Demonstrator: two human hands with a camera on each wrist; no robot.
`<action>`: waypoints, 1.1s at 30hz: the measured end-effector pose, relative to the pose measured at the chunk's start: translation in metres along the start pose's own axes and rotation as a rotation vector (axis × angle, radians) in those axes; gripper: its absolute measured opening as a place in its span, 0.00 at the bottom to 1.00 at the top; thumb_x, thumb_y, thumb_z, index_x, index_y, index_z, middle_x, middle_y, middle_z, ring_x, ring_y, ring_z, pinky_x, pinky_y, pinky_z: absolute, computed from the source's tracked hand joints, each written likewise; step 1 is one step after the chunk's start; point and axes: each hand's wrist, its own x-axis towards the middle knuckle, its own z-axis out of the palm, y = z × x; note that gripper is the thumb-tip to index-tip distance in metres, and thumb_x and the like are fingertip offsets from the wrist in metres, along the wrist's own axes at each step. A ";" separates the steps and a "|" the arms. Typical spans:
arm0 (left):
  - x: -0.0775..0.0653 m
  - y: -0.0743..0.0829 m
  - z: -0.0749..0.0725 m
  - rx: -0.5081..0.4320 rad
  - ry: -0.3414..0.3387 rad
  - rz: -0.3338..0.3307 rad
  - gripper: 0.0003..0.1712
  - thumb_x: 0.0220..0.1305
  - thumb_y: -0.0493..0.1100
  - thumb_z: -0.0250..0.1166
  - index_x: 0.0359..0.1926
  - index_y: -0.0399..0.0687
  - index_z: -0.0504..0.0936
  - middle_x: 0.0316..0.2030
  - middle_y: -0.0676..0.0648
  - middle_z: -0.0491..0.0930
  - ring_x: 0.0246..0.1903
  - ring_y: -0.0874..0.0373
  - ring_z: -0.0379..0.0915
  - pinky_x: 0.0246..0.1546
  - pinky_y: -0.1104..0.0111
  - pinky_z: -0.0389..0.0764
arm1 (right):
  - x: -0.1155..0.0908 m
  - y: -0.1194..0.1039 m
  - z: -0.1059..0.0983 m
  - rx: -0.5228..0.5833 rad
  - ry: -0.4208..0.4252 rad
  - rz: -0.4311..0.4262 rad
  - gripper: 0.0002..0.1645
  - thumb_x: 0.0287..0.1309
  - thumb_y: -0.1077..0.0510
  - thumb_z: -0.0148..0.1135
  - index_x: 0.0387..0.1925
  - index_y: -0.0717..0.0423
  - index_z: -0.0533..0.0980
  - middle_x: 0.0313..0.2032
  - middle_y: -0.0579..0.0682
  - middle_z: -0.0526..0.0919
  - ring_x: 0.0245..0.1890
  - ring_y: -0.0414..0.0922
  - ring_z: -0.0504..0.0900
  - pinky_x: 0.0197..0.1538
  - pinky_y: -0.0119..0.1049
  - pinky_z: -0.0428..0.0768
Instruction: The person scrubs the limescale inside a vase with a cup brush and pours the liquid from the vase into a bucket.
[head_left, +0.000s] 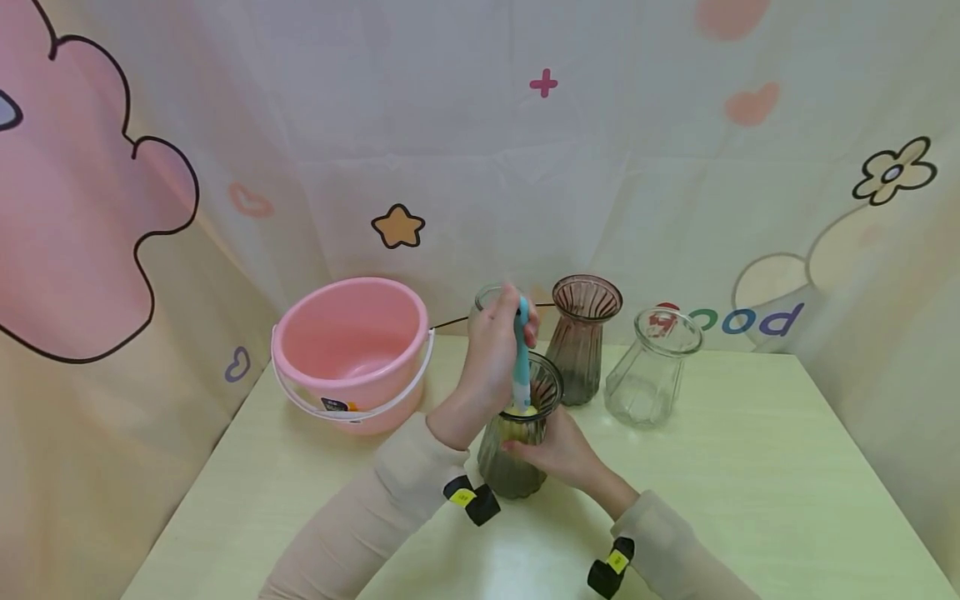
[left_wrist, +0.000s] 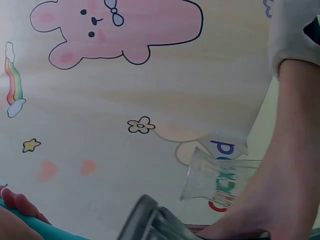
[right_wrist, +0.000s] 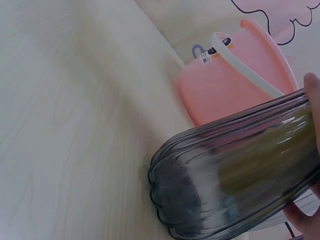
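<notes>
My left hand (head_left: 497,354) grips the blue handle of a sponge brush (head_left: 521,358) above a grey glass vase (head_left: 512,462). The brush stands roughly upright, with its yellowish head down inside the vase. Around the side of the vase, below the rim, curl the fingers of my right hand (head_left: 558,450). In the right wrist view the ribbed grey vase (right_wrist: 200,175) shows the yellowish head through its glass. The left wrist view catches part of the teal handle (left_wrist: 50,231) and the blurred vase rim (left_wrist: 145,220).
A pink bucket (head_left: 348,381) with a white handle stands to the left. Behind the hands are a brownish-pink glass vase (head_left: 579,358), a clear vase (head_left: 647,387) to its right and another clear glass rim (head_left: 483,296), mostly hidden. A printed curtain (head_left: 450,108) hangs behind the table (head_left: 787,500).
</notes>
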 end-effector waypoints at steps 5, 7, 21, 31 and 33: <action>0.002 -0.024 -0.002 0.036 -0.007 -0.059 0.24 0.72 0.55 0.39 0.24 0.48 0.68 0.21 0.53 0.67 0.22 0.60 0.61 0.29 0.70 0.65 | -0.002 -0.002 0.000 -0.008 0.012 -0.016 0.42 0.42 0.53 0.73 0.58 0.52 0.60 0.51 0.50 0.74 0.51 0.46 0.74 0.54 0.46 0.72; 0.003 -0.033 -0.003 0.054 -0.012 -0.082 0.24 0.72 0.55 0.38 0.24 0.48 0.68 0.21 0.53 0.67 0.22 0.60 0.61 0.28 0.71 0.64 | -0.003 -0.002 0.001 -0.017 0.021 -0.029 0.42 0.43 0.53 0.73 0.58 0.52 0.60 0.51 0.50 0.74 0.51 0.46 0.74 0.54 0.46 0.72; -0.001 -0.008 0.002 0.117 -0.066 -0.077 0.23 0.72 0.54 0.37 0.28 0.46 0.69 0.22 0.52 0.66 0.23 0.60 0.62 0.32 0.69 0.66 | -0.004 -0.013 0.001 -0.054 0.029 -0.038 0.44 0.43 0.57 0.72 0.59 0.54 0.59 0.53 0.52 0.72 0.52 0.48 0.74 0.54 0.47 0.72; 0.008 0.047 0.006 0.157 -0.105 0.076 0.24 0.73 0.54 0.36 0.26 0.46 0.68 0.21 0.51 0.64 0.23 0.58 0.60 0.28 0.69 0.65 | -0.003 -0.004 0.005 -0.085 0.065 -0.004 0.45 0.41 0.53 0.73 0.59 0.54 0.60 0.52 0.51 0.73 0.53 0.48 0.74 0.54 0.48 0.72; 0.009 0.052 0.007 0.166 -0.107 0.089 0.24 0.73 0.54 0.36 0.26 0.46 0.68 0.21 0.51 0.64 0.23 0.57 0.60 0.28 0.69 0.65 | -0.003 -0.005 0.005 -0.077 0.067 -0.003 0.45 0.41 0.52 0.74 0.59 0.53 0.60 0.52 0.51 0.73 0.53 0.48 0.73 0.54 0.48 0.72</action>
